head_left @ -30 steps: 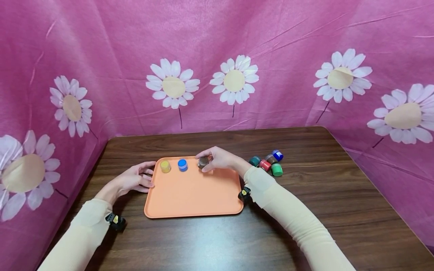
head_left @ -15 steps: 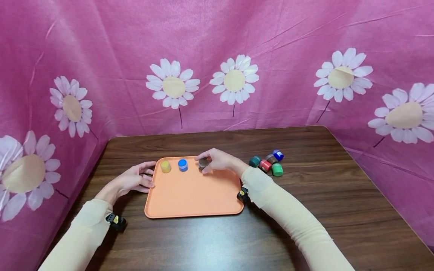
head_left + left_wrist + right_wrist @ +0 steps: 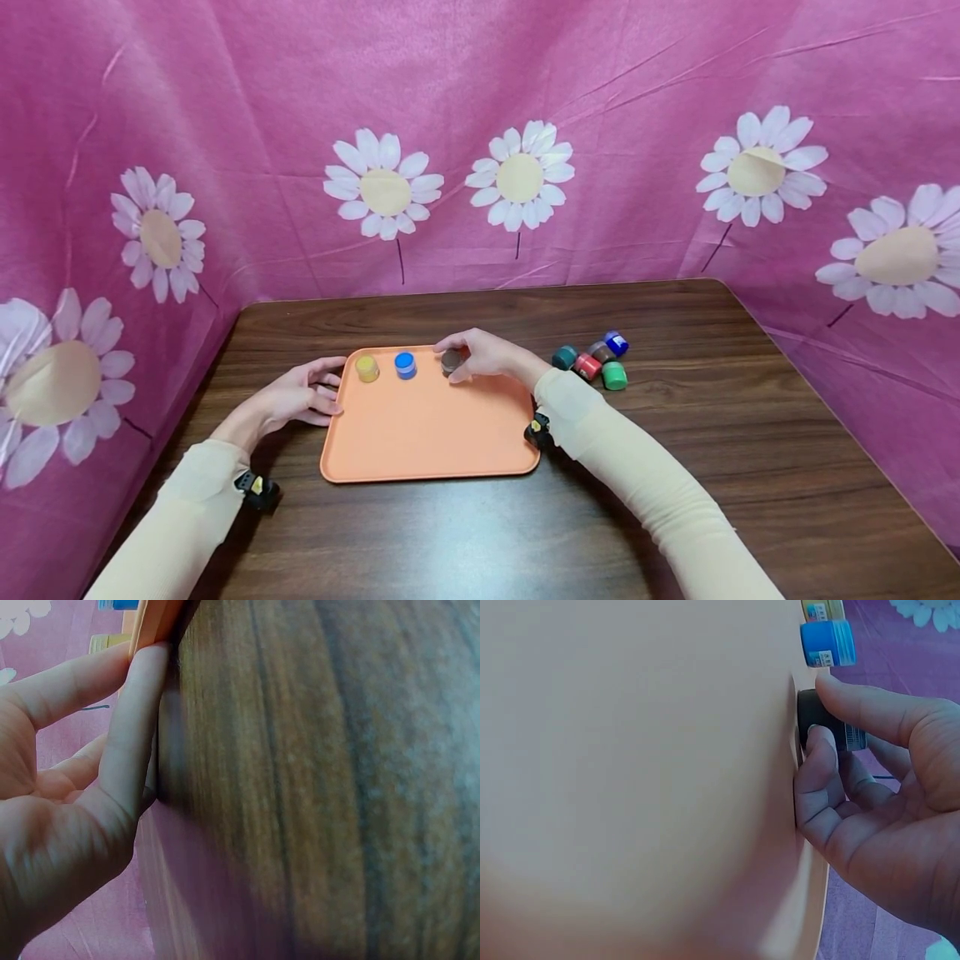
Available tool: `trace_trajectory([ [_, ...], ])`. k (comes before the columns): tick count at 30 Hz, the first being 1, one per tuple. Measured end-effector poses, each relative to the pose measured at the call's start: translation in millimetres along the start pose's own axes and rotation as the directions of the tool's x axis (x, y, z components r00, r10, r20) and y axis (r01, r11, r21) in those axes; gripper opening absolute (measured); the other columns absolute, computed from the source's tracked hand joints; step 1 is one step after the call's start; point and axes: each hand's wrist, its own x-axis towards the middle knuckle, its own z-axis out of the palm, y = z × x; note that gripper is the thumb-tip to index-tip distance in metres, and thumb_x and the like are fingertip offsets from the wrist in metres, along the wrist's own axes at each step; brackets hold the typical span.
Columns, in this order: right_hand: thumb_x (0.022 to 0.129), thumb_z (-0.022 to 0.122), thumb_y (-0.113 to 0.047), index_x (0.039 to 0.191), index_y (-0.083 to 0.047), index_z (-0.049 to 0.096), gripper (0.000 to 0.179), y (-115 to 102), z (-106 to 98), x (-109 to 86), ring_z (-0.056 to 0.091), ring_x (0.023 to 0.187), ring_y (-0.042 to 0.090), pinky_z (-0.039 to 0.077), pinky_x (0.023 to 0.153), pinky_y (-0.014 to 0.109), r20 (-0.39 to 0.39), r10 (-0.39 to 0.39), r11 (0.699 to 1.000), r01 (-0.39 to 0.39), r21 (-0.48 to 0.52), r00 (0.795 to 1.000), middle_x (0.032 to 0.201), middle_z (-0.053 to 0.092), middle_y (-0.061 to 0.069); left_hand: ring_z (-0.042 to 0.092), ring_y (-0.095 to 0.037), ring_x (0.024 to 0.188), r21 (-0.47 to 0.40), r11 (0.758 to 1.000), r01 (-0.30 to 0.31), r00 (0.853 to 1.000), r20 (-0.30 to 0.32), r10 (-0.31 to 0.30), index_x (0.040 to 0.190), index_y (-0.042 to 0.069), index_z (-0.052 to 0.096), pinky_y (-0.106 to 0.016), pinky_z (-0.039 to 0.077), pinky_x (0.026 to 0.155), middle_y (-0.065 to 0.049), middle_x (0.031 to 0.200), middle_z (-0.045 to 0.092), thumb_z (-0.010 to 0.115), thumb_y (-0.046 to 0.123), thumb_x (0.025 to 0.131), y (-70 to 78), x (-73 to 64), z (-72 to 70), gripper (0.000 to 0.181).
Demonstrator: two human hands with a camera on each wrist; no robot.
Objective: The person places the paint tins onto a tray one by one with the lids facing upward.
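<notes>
On the orange tray (image 3: 427,433), a yellow paint jar (image 3: 367,368) and a blue paint jar (image 3: 405,365) stand apart along the far edge. To their right, my right hand (image 3: 483,354) pinches a dark paint jar (image 3: 450,360) between thumb and finger; the right wrist view shows this dark jar (image 3: 817,716) partly covered by the fingers, its base close to the tray surface. My left hand (image 3: 296,396) touches the tray's left edge with fairly straight fingers. In the left wrist view, fingertips (image 3: 154,656) of that hand meet the tray rim (image 3: 154,622).
Right of the tray, several jars sit clustered on the wooden table (image 3: 712,433): dark green (image 3: 565,357), red (image 3: 587,367), brown (image 3: 601,352), blue (image 3: 617,342) and green (image 3: 614,375). A pink flowered cloth (image 3: 622,208) surrounds the table's back and sides.
Almost nothing differs. The right forearm has shifted very slightly, while the right hand keeps its grip on the dark paint jar and the left hand stays at the tray edge.
</notes>
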Motion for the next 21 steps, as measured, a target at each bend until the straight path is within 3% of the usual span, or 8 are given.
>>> trace_trajectory([
  [5, 0.084, 0.081, 0.002, 0.141, -0.002, 0.058, 0.061, 0.1, -0.3, 0.6, 0.053, 0.08, 0.016, 0.047, 0.06, 0.024, 0.016, 0.028, 0.999, -0.028, 0.04, 0.999, 0.125, 0.064, 0.01, 0.064, -0.023, 0.092, 0.001, 1.0, -0.004, 1.0, 0.0, 0.004, 0.16, 0.003, 0.017, -0.043, 0.061, 0.078, -0.024, 0.131, 0.038, 0.07, -0.011, 0.085, 0.8, -0.9, -0.2, 0.093],
  [15, 0.085, 0.079, 0.002, 0.137, 0.0, 0.06, 0.056, 0.5, -0.9, -0.3, 0.053, 0.077, 0.014, 0.047, 0.059, 0.025, 0.032, 0.029, 0.997, -0.031, 0.073, 0.999, 0.118, 0.065, 0.01, 0.064, -0.023, 0.093, 0.002, 1.0, -0.005, 1.0, 0.001, 0.005, 0.16, 0.002, 0.017, -0.044, 0.061, 0.079, -0.025, 0.131, 0.038, 0.069, -0.011, 0.085, 1.4, -2.1, -0.1, 0.093],
  [21, 0.085, 0.079, 0.001, 0.136, -0.001, 0.061, 0.054, -1.5, -1.5, -2.0, 0.055, 0.085, 0.016, 0.05, 0.062, 0.027, 0.028, 0.034, 0.998, -0.036, 0.059, 0.999, 0.118, 0.066, 0.009, 0.064, -0.022, 0.092, 0.001, 1.0, -0.007, 1.0, 0.005, 0.007, 0.16, 0.002, 0.017, -0.044, 0.061, 0.079, -0.024, 0.131, 0.038, 0.07, -0.011, 0.085, 1.8, -2.1, 0.3, 0.093],
])
